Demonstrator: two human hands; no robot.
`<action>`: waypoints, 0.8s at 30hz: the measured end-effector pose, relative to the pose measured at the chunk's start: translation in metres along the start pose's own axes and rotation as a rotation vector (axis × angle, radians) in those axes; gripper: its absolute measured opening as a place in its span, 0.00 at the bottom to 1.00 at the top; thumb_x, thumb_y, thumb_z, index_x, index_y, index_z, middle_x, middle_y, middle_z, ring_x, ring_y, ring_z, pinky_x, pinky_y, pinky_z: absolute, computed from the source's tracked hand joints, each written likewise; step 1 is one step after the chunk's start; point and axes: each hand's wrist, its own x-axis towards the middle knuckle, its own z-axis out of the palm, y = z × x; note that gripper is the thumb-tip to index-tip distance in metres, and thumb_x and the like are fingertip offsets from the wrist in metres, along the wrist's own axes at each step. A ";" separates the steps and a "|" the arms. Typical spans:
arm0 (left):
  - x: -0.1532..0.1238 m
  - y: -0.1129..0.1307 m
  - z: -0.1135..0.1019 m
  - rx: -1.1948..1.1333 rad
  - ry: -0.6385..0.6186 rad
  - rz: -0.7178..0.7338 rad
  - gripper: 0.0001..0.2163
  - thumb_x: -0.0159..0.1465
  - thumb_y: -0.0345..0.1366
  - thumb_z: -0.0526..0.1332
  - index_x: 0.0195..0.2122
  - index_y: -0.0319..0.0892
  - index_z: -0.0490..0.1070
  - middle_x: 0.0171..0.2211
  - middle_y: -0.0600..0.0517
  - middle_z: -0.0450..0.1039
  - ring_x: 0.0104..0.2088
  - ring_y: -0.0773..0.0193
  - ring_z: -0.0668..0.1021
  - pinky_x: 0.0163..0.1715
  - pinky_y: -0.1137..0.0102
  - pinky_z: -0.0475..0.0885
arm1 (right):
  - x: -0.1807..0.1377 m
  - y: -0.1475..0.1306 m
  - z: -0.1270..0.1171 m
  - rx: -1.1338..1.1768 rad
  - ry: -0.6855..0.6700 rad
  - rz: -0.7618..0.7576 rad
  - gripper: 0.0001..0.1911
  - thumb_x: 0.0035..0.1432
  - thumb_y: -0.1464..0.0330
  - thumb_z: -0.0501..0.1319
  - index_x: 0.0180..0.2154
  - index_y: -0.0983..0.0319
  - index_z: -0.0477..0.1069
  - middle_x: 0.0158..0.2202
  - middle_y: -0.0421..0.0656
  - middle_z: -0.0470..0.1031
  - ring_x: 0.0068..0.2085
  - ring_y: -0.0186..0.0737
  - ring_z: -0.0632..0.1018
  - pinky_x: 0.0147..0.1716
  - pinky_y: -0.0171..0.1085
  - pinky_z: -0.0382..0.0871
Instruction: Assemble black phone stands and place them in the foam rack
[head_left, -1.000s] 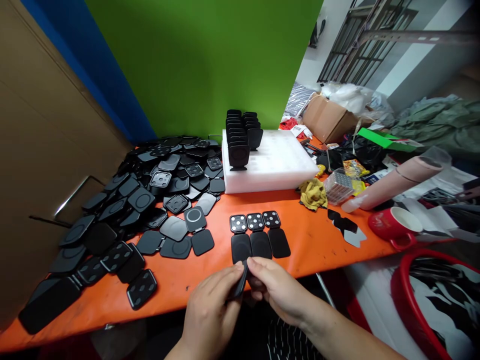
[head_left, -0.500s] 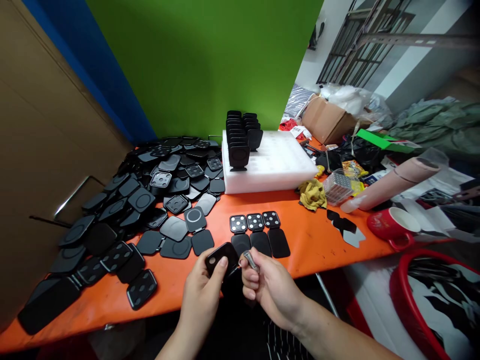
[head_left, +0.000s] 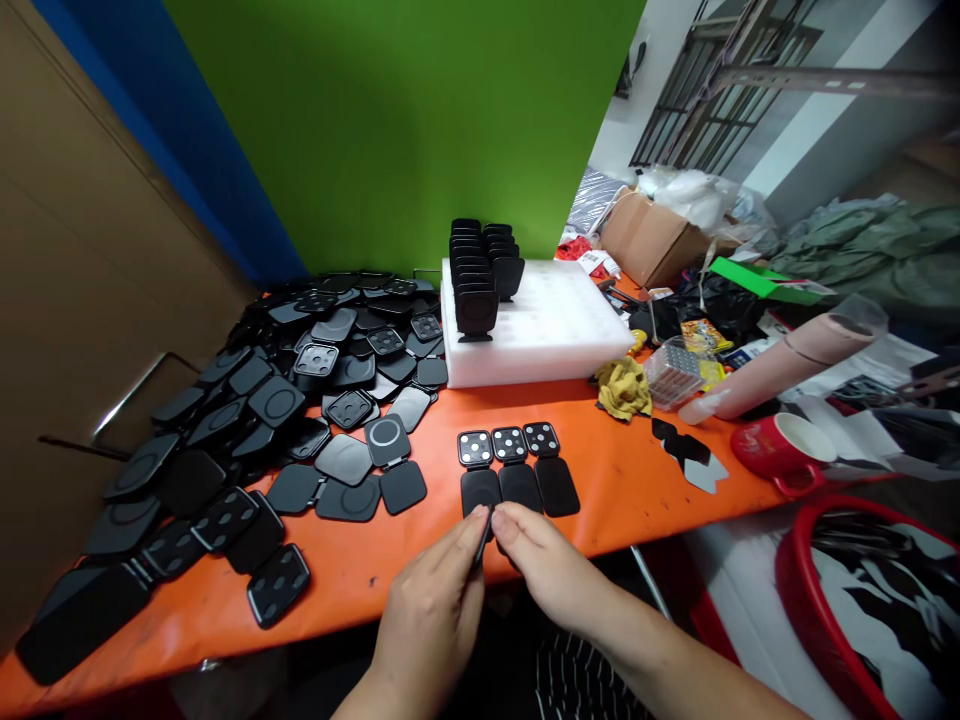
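My left hand point(head_left: 431, 595) is closed around a black folding charger pad point(head_left: 484, 540), which I see nearly edge-on. My right hand point(head_left: 544, 560) meets it at the fingertips, fingers curled in. Whatever is inside the right hand is hidden from view. Just beyond the hands, three unfolded charger pads point(head_left: 517, 485) lie side by side on the orange table point(head_left: 360, 575). Silver discs dot their upper panels, and their lower panels are plain black.
Heaped black charger pads point(head_left: 281, 400) cover the table's left side. On a white foam block point(head_left: 562, 320) several folded stands point(head_left: 476, 310) stand in rows. To the right are a yellow cloth point(head_left: 624, 388), a clear box point(head_left: 673, 373), a pink roll point(head_left: 787, 360) and a red mug point(head_left: 769, 455).
The charger pad has turned from showing its face to nearly edge-on. My right hand has come up against my left, and the small grey metal cylinder seen in it before is now hidden.
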 end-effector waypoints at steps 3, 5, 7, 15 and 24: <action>-0.001 0.004 0.001 0.043 0.005 0.023 0.24 0.59 0.24 0.52 0.57 0.45 0.57 0.49 0.49 0.69 0.46 0.60 0.73 0.45 0.69 0.70 | 0.001 0.002 0.006 0.291 0.028 0.120 0.15 0.56 0.58 0.54 0.25 0.63 0.61 0.22 0.35 0.57 0.24 0.29 0.59 0.24 0.31 0.54; -0.001 0.006 0.002 0.033 0.026 0.033 0.24 0.59 0.24 0.51 0.57 0.45 0.56 0.49 0.49 0.70 0.45 0.61 0.74 0.43 0.70 0.70 | 0.002 0.005 0.012 0.460 0.080 0.153 0.15 0.55 0.60 0.56 0.24 0.63 0.60 0.20 0.34 0.55 0.22 0.28 0.57 0.22 0.30 0.51; -0.001 0.005 0.001 -0.015 0.032 0.019 0.23 0.60 0.25 0.51 0.57 0.45 0.57 0.48 0.48 0.70 0.43 0.62 0.75 0.42 0.71 0.71 | 0.004 0.007 0.018 0.560 0.122 0.132 0.14 0.54 0.62 0.58 0.23 0.63 0.60 0.21 0.35 0.56 0.23 0.28 0.58 0.22 0.30 0.51; 0.017 -0.014 -0.002 -0.485 0.142 -0.518 0.11 0.63 0.39 0.53 0.43 0.42 0.65 0.36 0.50 0.74 0.37 0.62 0.76 0.36 0.69 0.72 | 0.001 0.009 0.017 0.797 -0.039 0.214 0.16 0.60 0.61 0.50 0.29 0.65 0.66 0.18 0.33 0.49 0.21 0.27 0.52 0.22 0.30 0.49; 0.007 -0.005 -0.006 -0.381 0.081 -0.291 0.10 0.63 0.33 0.54 0.45 0.47 0.66 0.37 0.54 0.75 0.36 0.65 0.77 0.35 0.72 0.71 | -0.001 0.012 0.010 0.740 -0.154 0.313 0.16 0.59 0.57 0.51 0.28 0.63 0.62 0.15 0.31 0.49 0.17 0.25 0.49 0.20 0.30 0.48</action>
